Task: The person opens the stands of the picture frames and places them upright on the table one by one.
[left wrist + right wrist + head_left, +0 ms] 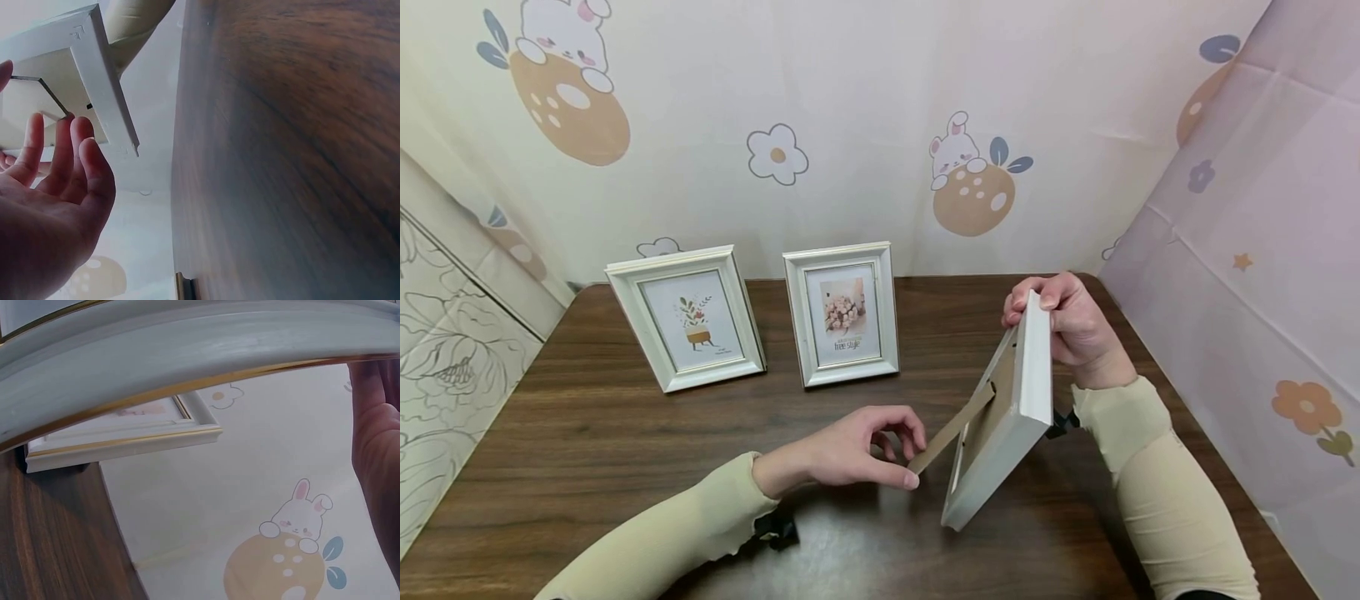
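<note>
A white picture frame [1033, 367] is held tilted over the right side of the table, its brown back facing left. My right hand [1078, 321] grips its upper edge, thumb on the rim. From the back juts a brown support leg [955, 429]. The thumb and fingers of my left hand [857, 446] pinch the free end of that leg. The left wrist view shows fingertips against the edge of the leg [53, 97]. In the right wrist view the front rim of the held frame [187, 353] crosses the top, and its picture is mostly out of sight.
Two white frames stand on the dark wooden table [625, 450]: one with a potted-plant picture [696, 321] at left, another with a flower picture [842, 312] near the middle. Behind them hangs a curtain [850, 67] printed with rabbits; another patterned cloth [1240, 275] borders the right side.
</note>
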Available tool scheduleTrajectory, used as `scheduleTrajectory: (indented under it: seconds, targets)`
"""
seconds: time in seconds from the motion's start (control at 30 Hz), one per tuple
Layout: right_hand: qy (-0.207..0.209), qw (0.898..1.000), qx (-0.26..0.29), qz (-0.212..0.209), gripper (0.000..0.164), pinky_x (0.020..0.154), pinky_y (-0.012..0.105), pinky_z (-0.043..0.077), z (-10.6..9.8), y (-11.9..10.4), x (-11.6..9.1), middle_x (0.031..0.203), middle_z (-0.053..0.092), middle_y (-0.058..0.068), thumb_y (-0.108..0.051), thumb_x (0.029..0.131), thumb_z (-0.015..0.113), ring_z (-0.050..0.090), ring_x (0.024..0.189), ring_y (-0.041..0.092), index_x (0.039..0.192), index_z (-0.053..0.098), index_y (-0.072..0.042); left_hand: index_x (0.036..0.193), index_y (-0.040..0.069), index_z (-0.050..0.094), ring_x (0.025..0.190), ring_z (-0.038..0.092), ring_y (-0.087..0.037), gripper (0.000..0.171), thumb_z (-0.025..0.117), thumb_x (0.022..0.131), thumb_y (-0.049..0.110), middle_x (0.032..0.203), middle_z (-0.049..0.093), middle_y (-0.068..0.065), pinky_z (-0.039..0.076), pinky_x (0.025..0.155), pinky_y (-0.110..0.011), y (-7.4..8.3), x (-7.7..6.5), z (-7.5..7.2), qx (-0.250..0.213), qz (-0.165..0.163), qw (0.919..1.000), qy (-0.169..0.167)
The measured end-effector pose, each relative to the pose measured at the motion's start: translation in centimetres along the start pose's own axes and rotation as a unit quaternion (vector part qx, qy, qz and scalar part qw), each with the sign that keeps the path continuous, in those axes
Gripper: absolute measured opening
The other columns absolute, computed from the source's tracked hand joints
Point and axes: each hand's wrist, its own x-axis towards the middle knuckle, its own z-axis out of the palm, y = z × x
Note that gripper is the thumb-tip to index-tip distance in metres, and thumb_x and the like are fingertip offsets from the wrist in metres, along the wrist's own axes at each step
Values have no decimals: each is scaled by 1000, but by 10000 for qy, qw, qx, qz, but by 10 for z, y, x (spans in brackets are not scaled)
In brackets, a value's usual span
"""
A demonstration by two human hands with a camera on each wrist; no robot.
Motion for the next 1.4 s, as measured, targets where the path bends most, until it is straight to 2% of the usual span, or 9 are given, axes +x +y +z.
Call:
scheduleTrajectory:
  seconds: [0.23, 0.57, 0.83, 0.97, 1.17, 1.27, 1.4]
  targets:
    - [3, 9999, 24, 113, 18, 93, 41, 50, -1, 1, -1, 115, 67, 23, 10, 91, 60, 62, 104, 36, 107, 69, 6, 105, 5, 61, 89, 60, -18, 30, 77, 82, 16, 94, 60, 1, 53, 75, -27, -2, -2, -5, -173, 11, 9998, 15]
    - [-63, 9996, -63, 256, 19, 90, 40, 50, -1, 2, -4, 114, 68, 21, 9, 91, 60, 64, 104, 33, 107, 70, 5, 105, 7, 61, 89, 58, -12, 29, 76, 82, 15, 100, 60, -1, 53, 73, -27, -7, -4, -11, -198, 123, 9996, 135]
    - [41, 9998, 59, 187, 19, 93, 42, 49, 0, 0, -4, 114, 67, 24, 11, 90, 61, 63, 104, 35, 106, 70, 7, 105, 7, 61, 90, 59, -12, 27, 76, 83, 16, 101, 60, 0, 53, 71, -27, -7, -5, -11, -150, 133, 9997, 126]
    - [243, 9996, 99, 102, 19, 92, 42, 49, 0, -4, -6, 112, 67, 25, 12, 90, 59, 64, 103, 36, 105, 70, 7, 105, 7, 62, 87, 59, -12, 25, 74, 85, 16, 94, 61, -1, 51, 67, -24, -9, -6, -13, -163, 106, 9997, 121]
    - [259, 9996, 98, 56, 19, 93, 42, 48, -2, -8, -9, 115, 66, 25, 12, 91, 57, 63, 104, 36, 106, 69, 9, 105, 5, 61, 80, 61, -13, 22, 73, 87, 14, 83, 64, -4, 50, 66, -24, -12, -12, -17, -266, 8, 9996, 75]
    - [310, 9995, 112, 23, 18, 94, 42, 48, -2, -10, -11, 115, 66, 26, 14, 91, 57, 63, 104, 37, 105, 68, 10, 104, 5, 62, 79, 62, -14, 19, 71, 90, 13, 86, 65, -4, 50, 68, -24, -14, -17, -21, -237, -65, 9996, 98]
    - [415, 9991, 78, 8, 19, 95, 43, 48, -1, -15, -14, 115, 65, 27, 17, 89, 56, 62, 104, 38, 104, 67, 11, 103, 6, 63, 81, 63, -14, 14, 69, 93, 13, 92, 66, -1, 51, 72, -26, -18, -24, -27, 66, -193, 9995, 261]
